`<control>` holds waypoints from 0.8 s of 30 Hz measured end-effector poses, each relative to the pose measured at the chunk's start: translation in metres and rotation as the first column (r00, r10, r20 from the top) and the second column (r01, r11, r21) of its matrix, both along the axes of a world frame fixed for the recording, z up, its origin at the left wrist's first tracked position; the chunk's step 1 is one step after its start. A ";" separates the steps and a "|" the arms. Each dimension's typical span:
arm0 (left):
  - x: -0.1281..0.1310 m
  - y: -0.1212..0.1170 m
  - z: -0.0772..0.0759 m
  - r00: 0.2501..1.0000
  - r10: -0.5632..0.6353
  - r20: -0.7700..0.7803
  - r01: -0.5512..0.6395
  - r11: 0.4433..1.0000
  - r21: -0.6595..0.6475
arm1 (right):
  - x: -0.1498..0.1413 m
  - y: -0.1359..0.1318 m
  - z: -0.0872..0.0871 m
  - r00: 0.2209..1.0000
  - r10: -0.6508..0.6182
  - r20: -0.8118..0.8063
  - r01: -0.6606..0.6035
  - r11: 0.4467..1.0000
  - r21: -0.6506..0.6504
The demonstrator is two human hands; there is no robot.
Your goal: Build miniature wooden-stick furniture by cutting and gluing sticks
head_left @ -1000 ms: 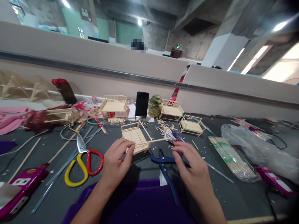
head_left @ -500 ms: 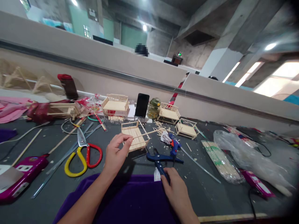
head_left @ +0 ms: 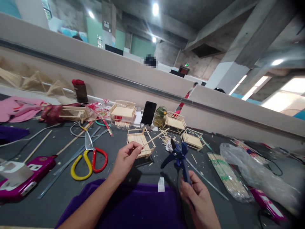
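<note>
My left hand (head_left: 127, 159) is closed, pinching a thin wooden stick (head_left: 157, 136) between thumb and fingertips. The stick slants up to the right, over a small wooden stick-built frame (head_left: 138, 140) with a slatted floor. My right hand (head_left: 199, 194) is wrapped round one handle of a dark blue plier-like cutter (head_left: 183, 168), raised above the table with its head pointing up. A blue glue gun (head_left: 184, 149) is partly hidden behind the cutter's head. Loose short sticks (head_left: 168, 137) lie beyond it.
Big scissors (head_left: 89, 156) with yellow and red handles lie left. Finished-looking stick models (head_left: 122, 109) stand behind, beside a phone (head_left: 148, 113) on a stand. To the right are bagged sticks (head_left: 228, 176) and a purple power strip (head_left: 268, 205). Purple cloth (head_left: 128, 206) covers the near edge.
My right hand has lifted the cutter off the table and turned its head upward. My left hand still pinches the stick near the frame. The whole view has shifted slightly.
</note>
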State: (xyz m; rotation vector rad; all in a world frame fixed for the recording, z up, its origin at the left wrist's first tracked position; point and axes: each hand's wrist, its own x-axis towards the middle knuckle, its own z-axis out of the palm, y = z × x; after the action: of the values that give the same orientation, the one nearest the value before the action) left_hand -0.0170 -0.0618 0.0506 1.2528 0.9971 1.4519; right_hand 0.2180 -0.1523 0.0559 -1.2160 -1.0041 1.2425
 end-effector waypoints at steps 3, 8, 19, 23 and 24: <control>0.002 -0.002 0.001 0.996 -0.045 0.073 0.047 0.999 -0.022 | -0.014 -0.009 -0.004 0.997 0.068 0.030 -0.067 0.997 -0.044; 0.003 -0.002 0.001 0.988 -0.073 0.135 0.086 0.992 -0.093 | -0.027 -0.015 -0.008 0.968 0.147 0.202 -0.145 0.989 -0.026; 0.014 -0.008 0.001 0.959 -0.166 0.229 0.202 0.969 -0.143 | -0.028 -0.004 -0.007 0.896 0.118 0.427 -0.149 0.988 0.040; 0.018 -0.011 0.002 0.938 -0.245 0.246 0.293 0.939 -0.182 | -0.026 -0.002 -0.018 0.904 0.189 0.383 -0.214 0.976 0.025; 0.018 -0.011 0.002 0.935 -0.250 0.250 0.301 0.935 -0.188 | -0.025 -0.001 -0.020 0.901 0.241 0.360 -0.258 0.966 -0.001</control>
State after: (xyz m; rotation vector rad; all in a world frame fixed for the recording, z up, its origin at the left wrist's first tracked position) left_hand 0.0014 -0.0727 0.0528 0.9963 0.7723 1.1930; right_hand 0.1927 -0.1530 0.0357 -1.3361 -1.4886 1.2055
